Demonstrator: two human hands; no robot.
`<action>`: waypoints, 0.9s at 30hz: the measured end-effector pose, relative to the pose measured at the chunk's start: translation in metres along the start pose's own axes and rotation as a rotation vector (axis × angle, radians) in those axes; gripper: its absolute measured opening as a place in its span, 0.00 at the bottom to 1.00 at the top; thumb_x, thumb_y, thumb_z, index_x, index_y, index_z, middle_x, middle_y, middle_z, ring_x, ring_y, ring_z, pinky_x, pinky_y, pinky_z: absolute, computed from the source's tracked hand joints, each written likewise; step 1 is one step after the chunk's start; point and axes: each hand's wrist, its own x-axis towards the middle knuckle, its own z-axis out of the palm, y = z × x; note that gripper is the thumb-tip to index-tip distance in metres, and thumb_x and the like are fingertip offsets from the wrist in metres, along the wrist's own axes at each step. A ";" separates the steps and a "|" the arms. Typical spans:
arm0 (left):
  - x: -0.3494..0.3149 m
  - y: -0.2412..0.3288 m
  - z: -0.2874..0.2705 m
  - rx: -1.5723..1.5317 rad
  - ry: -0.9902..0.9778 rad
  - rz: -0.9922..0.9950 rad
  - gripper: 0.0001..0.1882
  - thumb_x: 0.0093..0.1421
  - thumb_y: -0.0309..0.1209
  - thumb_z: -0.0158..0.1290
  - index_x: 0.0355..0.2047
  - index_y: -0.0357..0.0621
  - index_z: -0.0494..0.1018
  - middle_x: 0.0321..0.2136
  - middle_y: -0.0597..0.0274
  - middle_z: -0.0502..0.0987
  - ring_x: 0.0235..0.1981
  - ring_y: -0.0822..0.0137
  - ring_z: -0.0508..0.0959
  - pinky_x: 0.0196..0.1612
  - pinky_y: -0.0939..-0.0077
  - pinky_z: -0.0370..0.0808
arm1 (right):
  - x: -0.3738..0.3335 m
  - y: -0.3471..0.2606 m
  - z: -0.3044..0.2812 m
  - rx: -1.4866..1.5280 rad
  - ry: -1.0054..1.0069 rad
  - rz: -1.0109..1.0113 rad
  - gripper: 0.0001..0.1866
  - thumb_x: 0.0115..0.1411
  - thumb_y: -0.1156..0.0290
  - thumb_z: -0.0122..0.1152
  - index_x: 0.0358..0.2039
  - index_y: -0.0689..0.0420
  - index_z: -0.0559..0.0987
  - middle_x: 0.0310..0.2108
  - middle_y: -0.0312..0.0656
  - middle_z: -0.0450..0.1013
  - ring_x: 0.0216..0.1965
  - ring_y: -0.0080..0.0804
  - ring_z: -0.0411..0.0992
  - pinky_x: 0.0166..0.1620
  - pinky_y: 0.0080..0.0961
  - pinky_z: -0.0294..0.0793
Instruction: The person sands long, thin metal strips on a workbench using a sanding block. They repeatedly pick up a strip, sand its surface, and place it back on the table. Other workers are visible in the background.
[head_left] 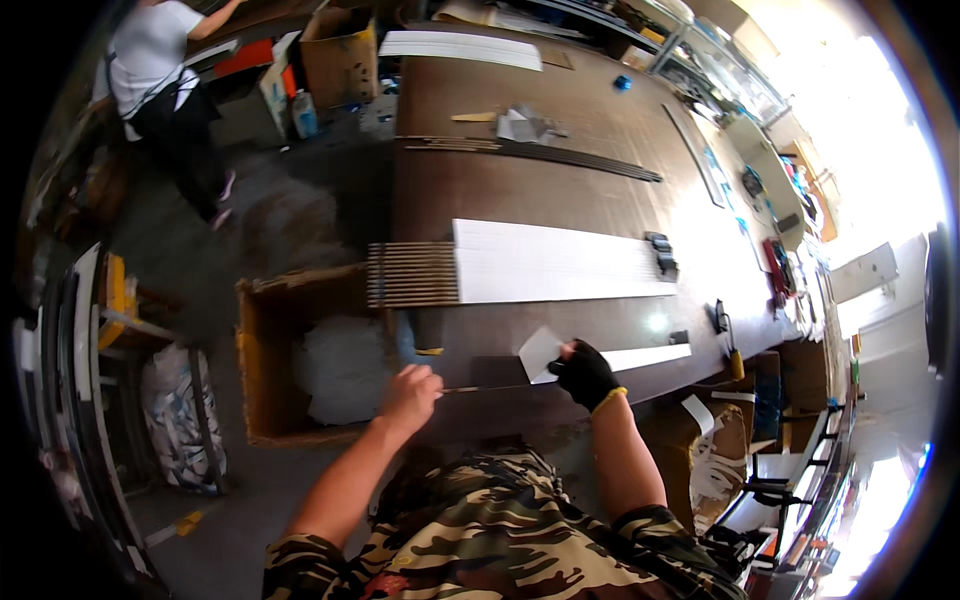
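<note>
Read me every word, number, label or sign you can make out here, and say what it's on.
None can be read.
Camouflage shirt: red mark, too blurred to tell if it is lettering.
White piece at the gloved right hand: no readable print.
Bluish bottle: too small to read.

black glove [583, 374] with a yellow cuff edge, brown, tan and black camouflage clothing [500, 515], plain white sheet [539, 350], thin brownish rod [478, 389], white panel [560, 264] faintly striped, brown tabletop [430, 200], over there a white shirt [150, 55], black trousers [172, 135]
</note>
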 end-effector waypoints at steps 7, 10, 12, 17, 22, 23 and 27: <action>0.015 0.029 -0.015 0.087 -0.061 0.003 0.04 0.44 0.28 0.62 0.21 0.45 0.77 0.23 0.60 0.75 0.30 0.55 0.76 0.34 0.61 0.75 | -0.152 -0.020 -0.376 -0.180 0.805 -0.339 0.15 0.61 0.62 0.59 0.40 0.55 0.66 0.37 0.43 0.69 0.37 0.39 0.71 0.36 0.32 0.68; 0.022 0.037 -0.017 0.161 -0.123 -0.036 0.05 0.43 0.27 0.62 0.21 0.43 0.77 0.23 0.59 0.76 0.30 0.55 0.77 0.35 0.62 0.75 | -0.247 0.001 -0.527 -0.366 1.136 -0.253 0.21 0.60 0.60 0.61 0.45 0.57 0.64 0.41 0.46 0.68 0.41 0.42 0.70 0.41 0.33 0.67; 0.028 0.044 -0.017 0.251 -0.190 -0.053 0.05 0.42 0.26 0.63 0.20 0.42 0.77 0.24 0.58 0.76 0.30 0.54 0.77 0.35 0.61 0.74 | -0.299 0.028 -0.614 -0.464 1.279 -0.096 0.25 0.60 0.59 0.61 0.49 0.58 0.63 0.44 0.48 0.68 0.44 0.43 0.69 0.44 0.35 0.67; 0.029 0.053 -0.014 0.460 -0.338 -0.155 0.07 0.40 0.23 0.63 0.22 0.41 0.76 0.23 0.56 0.75 0.31 0.51 0.76 0.36 0.59 0.74 | -0.314 0.103 -0.737 -0.663 1.252 0.351 0.35 0.58 0.56 0.63 0.57 0.61 0.59 0.51 0.54 0.67 0.52 0.48 0.67 0.53 0.37 0.65; 0.030 0.055 0.000 0.574 -0.391 -0.186 0.07 0.41 0.23 0.63 0.22 0.41 0.78 0.24 0.54 0.77 0.32 0.51 0.78 0.37 0.59 0.75 | -0.197 0.133 -0.751 -1.044 0.871 0.464 0.45 0.56 0.53 0.66 0.66 0.65 0.56 0.58 0.59 0.66 0.60 0.53 0.65 0.61 0.40 0.63; 0.031 0.051 0.004 0.604 -0.399 -0.173 0.07 0.41 0.23 0.64 0.23 0.41 0.78 0.25 0.55 0.78 0.33 0.52 0.78 0.38 0.59 0.76 | -0.159 0.148 -0.753 -1.075 1.104 0.194 0.49 0.53 0.50 0.69 0.66 0.65 0.57 0.59 0.60 0.65 0.61 0.52 0.64 0.61 0.35 0.63; 0.023 0.059 0.004 0.641 -0.339 -0.208 0.07 0.40 0.24 0.64 0.23 0.41 0.79 0.24 0.55 0.78 0.32 0.53 0.78 0.38 0.60 0.76 | -0.014 -0.015 -0.597 -1.129 1.036 -0.806 0.43 0.50 0.60 0.73 0.61 0.65 0.64 0.60 0.56 0.64 0.63 0.51 0.61 0.63 0.36 0.61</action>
